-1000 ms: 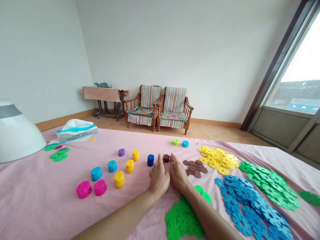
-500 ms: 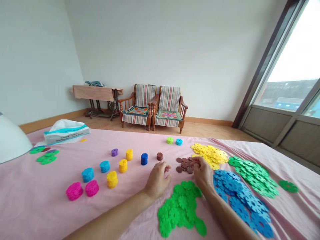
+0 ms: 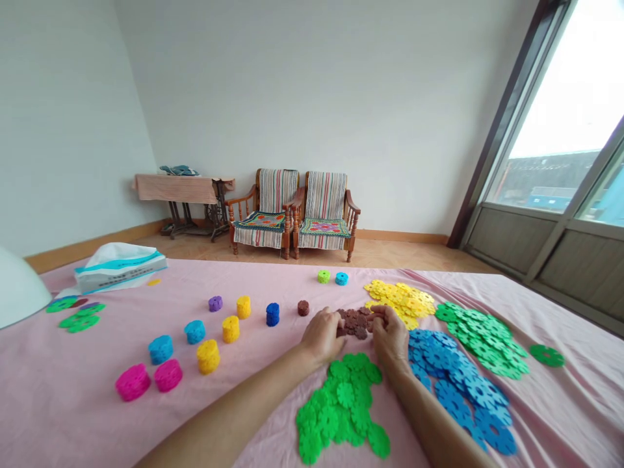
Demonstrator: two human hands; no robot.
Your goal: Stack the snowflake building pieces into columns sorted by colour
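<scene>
My left hand (image 3: 322, 336) and my right hand (image 3: 390, 333) rest on either side of a small pile of brown snowflake discs (image 3: 355, 320) on the pink cloth (image 3: 263, 390). Both hands have fingers curled in against the pile and touching its discs. A short brown stack (image 3: 303, 307) stands just left of my left hand, with a dark blue stack (image 3: 272, 314) beyond it. A heap of green discs (image 3: 341, 403) lies under my wrists. Blue discs (image 3: 453, 377) lie to the right of my right hand.
Yellow discs (image 3: 402, 299) and more green discs (image 3: 482, 335) lie at the right. Yellow, blue, purple and pink stacks (image 3: 168, 375) stand at the left. A tissue pack (image 3: 119, 265) and a white dome (image 3: 19, 289) sit far left. Two chairs (image 3: 292, 214) stand behind.
Both hands left the short brown stack and moved right to the brown disc pile: the right hand first, then the left. The camera swung right.
</scene>
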